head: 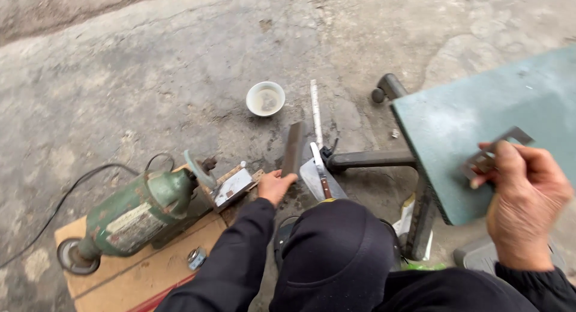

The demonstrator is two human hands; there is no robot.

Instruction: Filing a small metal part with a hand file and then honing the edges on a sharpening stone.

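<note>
At the far left a green, barrel-shaped bench grinder [135, 216] lies on a flat brown wooden board [129, 279], with a grey grinding wheel [75, 257] at its near end and a black power cord [72, 189] trailing off over the cracked concrete ground [150, 66]. A pale, worn rectangular label runs along the grinder's side; its print is too blurred to tell. Just beside the grinder's far end sits a small tilted metal plate [233, 187]. The left hand [275, 186], in a black sleeve, is clenched around the near end of a long dark rectangular sharpening stone [294, 149], which rests on the ground and points away from the person. I judge the stone heavy, stiff and brittle if dropped, best gripped around its sides near 1 end, as it is here. Beyond it stands 1 small white ceramic bowl [265, 98] holding cloudy liquid, near a thin pale metal strip [315, 111]. Just right of the stone lies a knife with a brown handle [321, 177] on a grey sheet. Further right, a dusty teal table top [486, 120] stands on dark metal legs [372, 160]. At the far right, the right hand [525, 201] pinches a flat grey notched metal piece [493, 153] above the table; it looks light, rigid and thin, with edges that could cut, so the flat faces are the safer hold.
</note>
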